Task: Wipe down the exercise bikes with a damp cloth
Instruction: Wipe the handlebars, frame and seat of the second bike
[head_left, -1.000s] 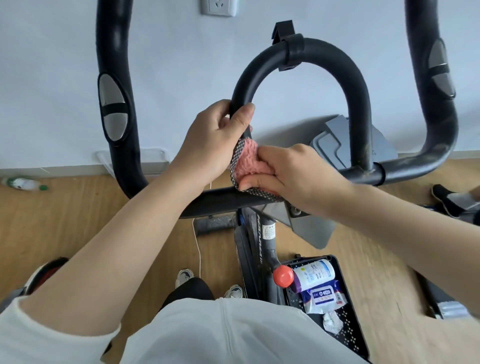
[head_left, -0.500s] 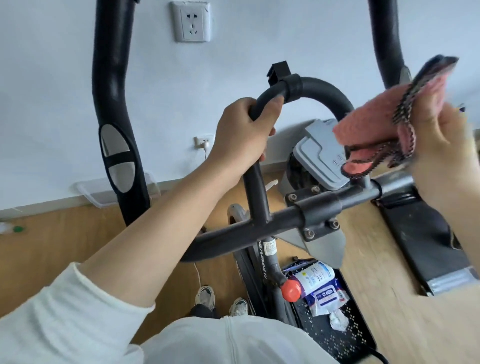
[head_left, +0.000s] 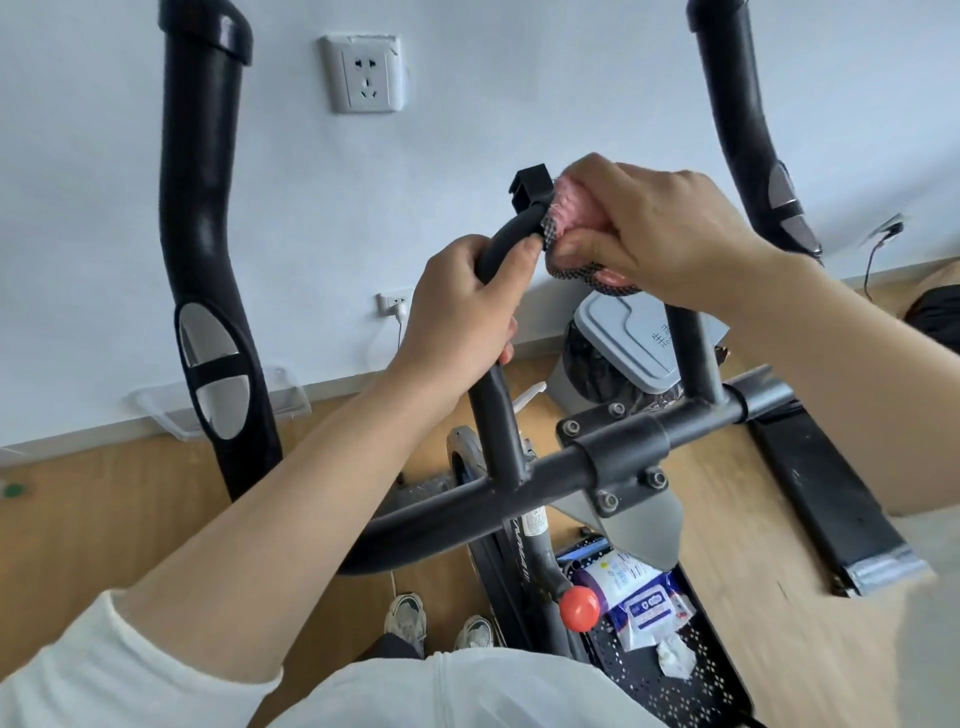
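- Since half a second ago, our right hand (head_left: 665, 234) has come from the right edge of the frame to the top of the loop (head_left: 491, 410), bringing the cloth (head_left: 571, 208) with it.
- Our left hand (head_left: 457, 322) stays on the loop's left side, at centre frame.
- The right hand's fingers are curled round the bunched pink cloth, which is pressed on the loop's top, just right of a black clip (head_left: 530, 189).
- The left hand's fingers are wrapped round the bar, and its thumb tip touches the cloth's mesh edge.
- The loop stands on the crossbar (head_left: 618, 449), lower centre.
- A curved handle (head_left: 200, 208) runs down the left of the frame, and a socket (head_left: 366, 73) sits on the wall at upper centre.
- At lower right, a black tray (head_left: 701, 675) on the floor holds a wipes pack (head_left: 644, 608), beside a red knob (head_left: 579, 609).
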